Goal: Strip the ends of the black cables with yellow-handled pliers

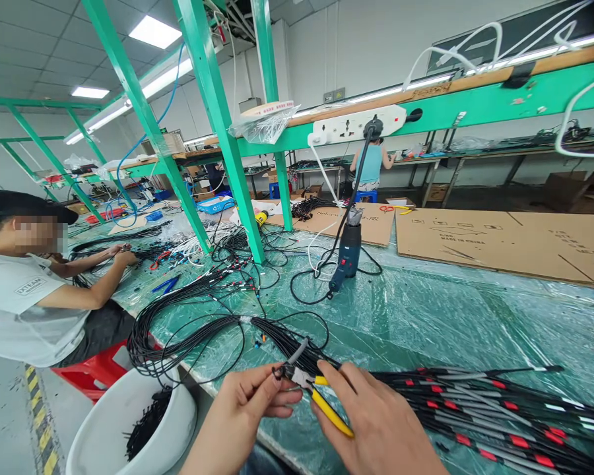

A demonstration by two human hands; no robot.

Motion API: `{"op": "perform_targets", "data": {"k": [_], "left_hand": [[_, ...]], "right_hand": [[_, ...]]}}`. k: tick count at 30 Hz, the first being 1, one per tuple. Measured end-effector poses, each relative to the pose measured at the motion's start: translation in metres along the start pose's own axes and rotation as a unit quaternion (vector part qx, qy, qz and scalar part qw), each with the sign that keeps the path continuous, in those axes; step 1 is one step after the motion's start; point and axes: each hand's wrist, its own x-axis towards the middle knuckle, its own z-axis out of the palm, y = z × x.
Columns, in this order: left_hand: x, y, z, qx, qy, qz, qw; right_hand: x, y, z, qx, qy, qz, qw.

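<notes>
My right hand (376,419) is closed around yellow-handled cutting pliers (332,413), whose jaws point left. My left hand (247,406) pinches the end of a black cable (277,373) at the jaws. A short grey sleeve (297,351) sticks up just beyond the jaws; I cannot tell whether it belongs to the pinched cable. Behind my hands lies a bundle of black cables (193,333), tied with a pale band. To the right, many cable ends with grey sleeves and red markings (475,402) fan out over the bench.
A white bucket (178,422) holding black pieces stands at lower left. A heat gun (349,251) stands on the plastic-covered green bench (426,316), its cord running to a power strip (359,125). Cardboard (505,247) lies behind. A co-worker (30,290) sits at left, beyond green posts (228,132).
</notes>
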Motion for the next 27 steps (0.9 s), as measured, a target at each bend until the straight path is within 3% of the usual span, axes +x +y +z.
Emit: {"op": "perform_targets", "data": {"k": [3, 6, 8, 10, 13, 16, 19, 21, 23, 27], "left_hand": [[0.001, 0.001, 0.001, 0.008, -0.006, 0.000, 1.000], [0.001, 0.000, 0.000, 0.004, -0.002, 0.004, 1.000], [0.001, -0.001, -0.001, 0.000, -0.001, 0.007, 1.000], [0.002, -0.001, -0.002, 0.003, -0.007, 0.011, 1.000], [0.002, -0.002, -0.003, 0.003, 0.000, 0.006, 1.000], [0.002, -0.001, -0.002, -0.006, 0.006, -0.007, 1.000], [0.002, 0.000, -0.001, 0.003, -0.014, -0.005, 1.000], [0.003, -0.002, -0.001, 0.009, -0.022, 0.005, 1.000], [0.003, -0.005, -0.003, 0.004, -0.018, 0.016, 1.000], [0.004, -0.013, -0.006, -0.011, -0.004, 0.022, 1.000]], "right_hand": [[0.005, -0.001, -0.008, 0.104, -0.098, 0.057, 0.988], [0.016, -0.003, -0.023, 0.262, -0.255, 0.113, 0.924], [0.019, -0.004, -0.029, 0.315, -0.299, 0.126, 0.892], [0.018, -0.005, -0.027, 0.287, -0.261, 0.127, 0.913], [0.010, -0.004, -0.013, 0.144, -0.120, 0.090, 0.978], [0.002, -0.002, 0.001, 0.032, -0.023, 0.029, 0.999], [0.000, -0.001, 0.004, 0.026, -0.018, 0.016, 0.999], [0.004, -0.002, -0.003, 0.091, -0.078, 0.051, 0.991], [0.011, -0.003, -0.014, 0.200, -0.174, 0.100, 0.959], [0.023, -0.004, -0.033, 0.412, -0.332, 0.190, 0.827]]}}
